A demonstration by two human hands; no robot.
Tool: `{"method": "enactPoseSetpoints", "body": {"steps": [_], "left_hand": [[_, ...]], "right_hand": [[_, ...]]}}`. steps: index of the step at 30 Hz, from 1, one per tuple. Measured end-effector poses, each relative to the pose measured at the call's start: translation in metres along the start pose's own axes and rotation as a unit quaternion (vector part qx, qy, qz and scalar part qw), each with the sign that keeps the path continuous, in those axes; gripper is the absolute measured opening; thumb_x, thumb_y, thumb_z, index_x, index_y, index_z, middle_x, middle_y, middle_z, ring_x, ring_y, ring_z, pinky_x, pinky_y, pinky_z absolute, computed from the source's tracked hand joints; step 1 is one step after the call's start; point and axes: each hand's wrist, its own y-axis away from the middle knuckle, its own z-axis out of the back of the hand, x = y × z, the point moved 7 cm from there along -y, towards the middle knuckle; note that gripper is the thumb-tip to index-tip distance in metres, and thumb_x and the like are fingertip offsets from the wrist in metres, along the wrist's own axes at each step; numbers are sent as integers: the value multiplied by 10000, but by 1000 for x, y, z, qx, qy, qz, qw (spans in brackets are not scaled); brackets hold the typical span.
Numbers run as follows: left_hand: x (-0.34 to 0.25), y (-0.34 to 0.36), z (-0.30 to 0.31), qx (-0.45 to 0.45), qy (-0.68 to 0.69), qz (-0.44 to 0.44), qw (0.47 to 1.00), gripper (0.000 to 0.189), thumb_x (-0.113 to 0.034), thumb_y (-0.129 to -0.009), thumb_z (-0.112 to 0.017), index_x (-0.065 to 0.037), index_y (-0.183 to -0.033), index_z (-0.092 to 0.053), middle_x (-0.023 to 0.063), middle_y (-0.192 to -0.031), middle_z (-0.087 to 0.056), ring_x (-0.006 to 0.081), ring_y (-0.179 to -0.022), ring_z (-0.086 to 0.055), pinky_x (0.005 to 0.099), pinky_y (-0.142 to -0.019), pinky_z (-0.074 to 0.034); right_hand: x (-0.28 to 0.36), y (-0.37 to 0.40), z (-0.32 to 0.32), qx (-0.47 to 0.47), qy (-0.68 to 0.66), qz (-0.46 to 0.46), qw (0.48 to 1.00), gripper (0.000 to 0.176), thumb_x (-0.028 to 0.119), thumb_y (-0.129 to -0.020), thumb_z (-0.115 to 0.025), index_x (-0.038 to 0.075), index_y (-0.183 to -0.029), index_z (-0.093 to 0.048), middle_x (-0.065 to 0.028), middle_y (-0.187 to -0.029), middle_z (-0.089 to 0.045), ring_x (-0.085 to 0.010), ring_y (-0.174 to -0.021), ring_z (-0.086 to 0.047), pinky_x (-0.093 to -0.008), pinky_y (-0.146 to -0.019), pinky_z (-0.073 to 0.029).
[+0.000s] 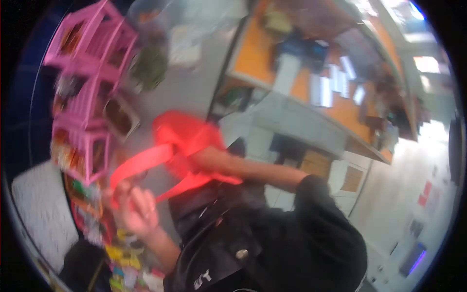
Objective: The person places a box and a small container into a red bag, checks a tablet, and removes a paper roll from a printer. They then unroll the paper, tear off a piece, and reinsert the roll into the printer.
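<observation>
A bright red cloth bag [187, 131] with a wide strap hangs in front of my dark-clothed body. My left hand [138, 209] is closed on the looped strap, to the left of the bag, its fingers blurred by motion. From the right, my bare forearm reaches across to the bag. My right hand [204, 158] is at the bag's opening, its fingers hidden by the red cloth, so I cannot see whether it grips anything.
Pink shelves [92, 107] with packed goods stand on the left. A green plant-like clump [150, 68] is beside them. An orange-topped counter [304, 82] bearing white boxes or papers lies at the upper right. Colourful packets [124, 255] show at lower left.
</observation>
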Motion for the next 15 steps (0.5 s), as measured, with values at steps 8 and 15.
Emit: {"method": "enactPoseSetpoints", "body": {"steps": [8,15], "left_hand": [[-14,6,-16,11,22,7,1000,253,-78,-1063,-408,-129,-1307,-454,217,-1365,-573,121,-466,-418,294,-453,-436],[-38,16,-10,-67,-55,-14,996,218,-106,-1077,-405,-164,-1269,-489,138,-1569,-401,130,-555,-476,292,-509,-483]], "right_hand": [[27,13,34,263,-45,-117,957,494,38,-863,-537,-53,-1345,-476,-286,-1029,-642,-416,-898,-676,-459,-755,-563],[21,11,29,197,-96,-81,972,404,71,-837,-614,-1,-1226,-532,-234,-877,-659,-410,-788,-668,-461,-674,-544]]}}
